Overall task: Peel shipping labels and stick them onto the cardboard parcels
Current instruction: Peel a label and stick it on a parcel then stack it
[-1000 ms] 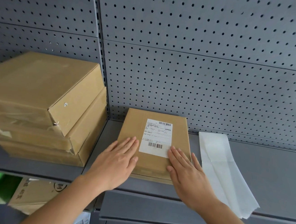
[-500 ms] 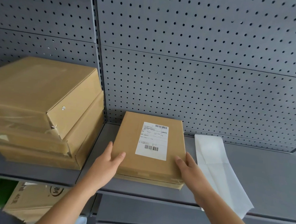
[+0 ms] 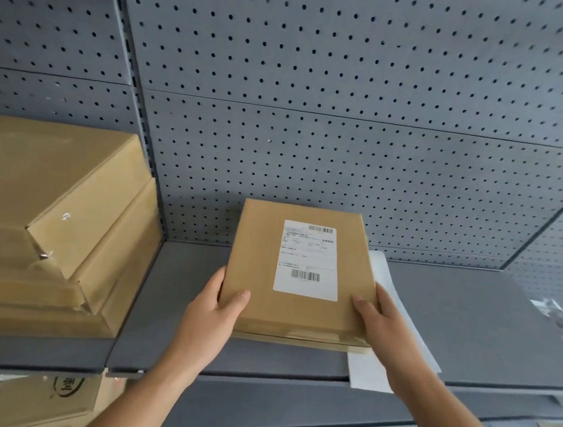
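A flat brown cardboard parcel is held above the grey shelf, its far end tipped up. A white shipping label with barcodes is stuck on its top face. My left hand grips the parcel's near left corner, thumb on top. My right hand grips the near right corner the same way. A white strip of label backing paper lies on the shelf, partly hidden under the parcel and my right hand.
A stack of brown cardboard boxes fills the shelf's left side. Grey pegboard forms the back wall. Clear plastic wrapping lies at the shelf's right edge. Another printed carton sits on the level below.
My hands slid from lying flat on the label to gripping the parcel's near corners. The parcel has come up off the shelf and shifted right, over the backing paper.
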